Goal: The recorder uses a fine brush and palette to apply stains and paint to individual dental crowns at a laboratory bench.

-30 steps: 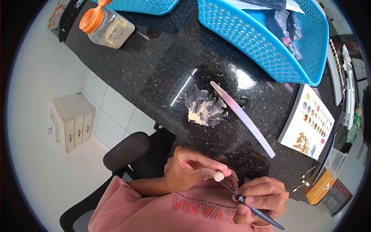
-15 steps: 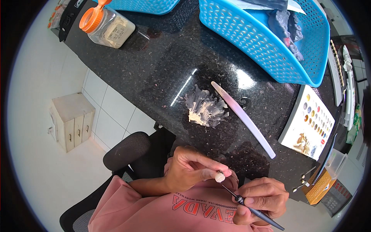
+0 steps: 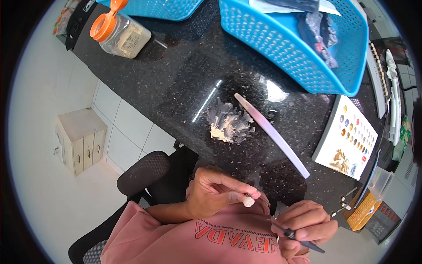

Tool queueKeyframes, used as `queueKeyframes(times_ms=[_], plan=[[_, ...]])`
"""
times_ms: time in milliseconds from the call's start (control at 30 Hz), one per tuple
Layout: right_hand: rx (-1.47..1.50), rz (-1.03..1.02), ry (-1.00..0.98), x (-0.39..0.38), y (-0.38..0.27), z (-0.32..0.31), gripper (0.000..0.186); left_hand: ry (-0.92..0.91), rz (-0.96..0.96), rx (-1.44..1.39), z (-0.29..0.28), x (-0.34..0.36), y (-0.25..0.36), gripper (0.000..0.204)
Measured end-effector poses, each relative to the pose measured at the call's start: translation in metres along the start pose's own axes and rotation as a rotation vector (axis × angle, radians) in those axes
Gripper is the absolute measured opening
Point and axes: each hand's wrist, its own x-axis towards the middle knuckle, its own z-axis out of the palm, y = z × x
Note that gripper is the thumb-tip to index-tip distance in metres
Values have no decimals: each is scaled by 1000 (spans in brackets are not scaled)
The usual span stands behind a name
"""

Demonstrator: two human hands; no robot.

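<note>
Left hand (image 3: 215, 196): we see it close to the chest, fingers (image 3: 239, 196) pinched together on a small whitish piece (image 3: 249, 202), tooth-like, held in the air above the lap.
Right hand (image 3: 303, 224): fingers clamped around a thin dark brush (image 3: 295, 237), pen grip; its fine tip reaches up-left to just beside the whitish piece, we cannot tell if it touches.
Piece vs fingers: it pokes out at the left fingertips, between the two hands, off the worktop.
Risk: we judge the grip on the piece shallow, so a push from the brush tip could twist it loose and drop it onto the pink shirt (image 3: 189, 242) or the floor; both hands work unsupported, so a shake could smear whatever the tip carries.
Chair (image 3: 145, 171): black mesh, under the left forearm.
Worktop (image 3: 184, 75): black speckled stone; a smeared whitish paste blob (image 3: 228, 125) and a long pale spatula strip (image 3: 272, 134) just beside it.
Right side: colour chart card (image 3: 349, 136), small tools near the edge.
Far: blue perforated basket (image 3: 281, 48) with grey casts inside, orange-capped jar (image 3: 121, 35) of powder at far left.
</note>
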Motion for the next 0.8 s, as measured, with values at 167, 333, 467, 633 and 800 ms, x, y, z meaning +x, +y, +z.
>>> queueKeyframes(times_ms=[167, 333, 467, 633, 800], plan=[[15, -139, 303, 5, -11, -14, 19, 99, 46, 125, 0, -7, -7, 12], [-554, -202, 406, 44, -53, -86, 25, 161, 165, 83, 1, -14, -19, 11], [-978, -63, 135, 85, -93, -123, 12, 140, -41, 236, 15, -27, -19, 7], [-1351, 5, -313, 126, -53, -144, 12, 143, -269, 121, 6, -41, -41, 13], [-1470, -67, -432, 146, -8, -156, 8, 143, -408, 154, -4, -57, -54, 17]])
